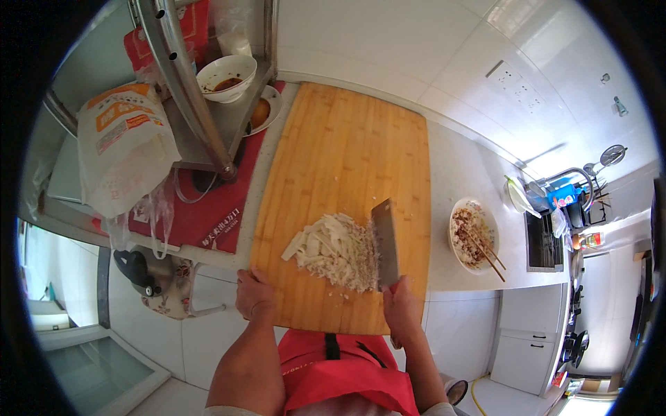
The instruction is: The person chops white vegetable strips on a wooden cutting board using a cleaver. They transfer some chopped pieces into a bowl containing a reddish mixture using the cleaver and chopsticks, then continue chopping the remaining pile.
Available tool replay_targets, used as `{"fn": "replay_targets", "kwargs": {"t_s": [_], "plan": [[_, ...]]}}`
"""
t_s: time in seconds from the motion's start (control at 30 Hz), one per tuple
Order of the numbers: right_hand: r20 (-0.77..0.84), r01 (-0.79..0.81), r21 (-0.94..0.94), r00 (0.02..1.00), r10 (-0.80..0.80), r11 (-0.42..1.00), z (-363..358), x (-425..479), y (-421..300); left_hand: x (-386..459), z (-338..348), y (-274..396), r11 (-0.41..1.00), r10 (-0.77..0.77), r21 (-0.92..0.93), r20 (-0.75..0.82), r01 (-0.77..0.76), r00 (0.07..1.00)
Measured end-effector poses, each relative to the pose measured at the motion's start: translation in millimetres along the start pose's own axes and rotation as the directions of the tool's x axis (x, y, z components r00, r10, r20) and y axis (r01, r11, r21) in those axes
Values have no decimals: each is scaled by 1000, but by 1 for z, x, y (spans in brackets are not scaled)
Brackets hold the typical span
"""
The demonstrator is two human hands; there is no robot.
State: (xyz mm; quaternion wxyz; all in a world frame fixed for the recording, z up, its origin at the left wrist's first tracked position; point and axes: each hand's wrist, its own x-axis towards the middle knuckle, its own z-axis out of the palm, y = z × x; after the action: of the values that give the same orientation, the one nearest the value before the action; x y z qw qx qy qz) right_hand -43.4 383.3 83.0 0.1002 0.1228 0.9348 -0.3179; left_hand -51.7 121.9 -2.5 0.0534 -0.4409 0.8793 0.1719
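Note:
My right hand [401, 307] grips the handle of a cleaver [386, 244], its broad metal blade standing at the right edge of a pile of chopped white vegetable [335, 249]. The pile is finely minced near the blade and in longer slices towards the left. It lies on a large wooden cutting board [359, 145]. At the board's left front edge rests my left hand [254, 294], its fingers against the rim; whether they close on it is hard to tell. A few small bits lie loose around the pile.
Right of the board stands a bowl [494, 223] of minced filling with chopsticks [486, 252] in it. Farther right is a sink [543, 244] with a faucet. On the left, a metal rack [195, 104] holds a sauce-stained bowl [227, 78], beside a hanging plastic bag [127, 151].

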Motion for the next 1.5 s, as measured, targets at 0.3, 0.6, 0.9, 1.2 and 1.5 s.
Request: {"fn": "replay_targets", "kwargs": {"t_s": [0.3,0.6,0.9,1.2,1.5], "plan": [[-4,25,27,1000,-25,999,-3,-1,-2,1,2,-1,1000,9,4,-4,-9,1000],[-81,-100,83,991,106,992,-21,10,19,-1,-4,2,1000,10,-6,26,-10,1000],[14,28,55,999,-28,998,-3,-13,-14,-1,-5,2,1000,-11,-12,32,12,999],[108,60,-68,993,-53,996,14,-10,-14,0,-5,2,999,-9,-31,40,10,999],[-27,-136,129,990,141,982,-36,6,1,-1,-5,1,999,-33,-4,49,34,998]]}}
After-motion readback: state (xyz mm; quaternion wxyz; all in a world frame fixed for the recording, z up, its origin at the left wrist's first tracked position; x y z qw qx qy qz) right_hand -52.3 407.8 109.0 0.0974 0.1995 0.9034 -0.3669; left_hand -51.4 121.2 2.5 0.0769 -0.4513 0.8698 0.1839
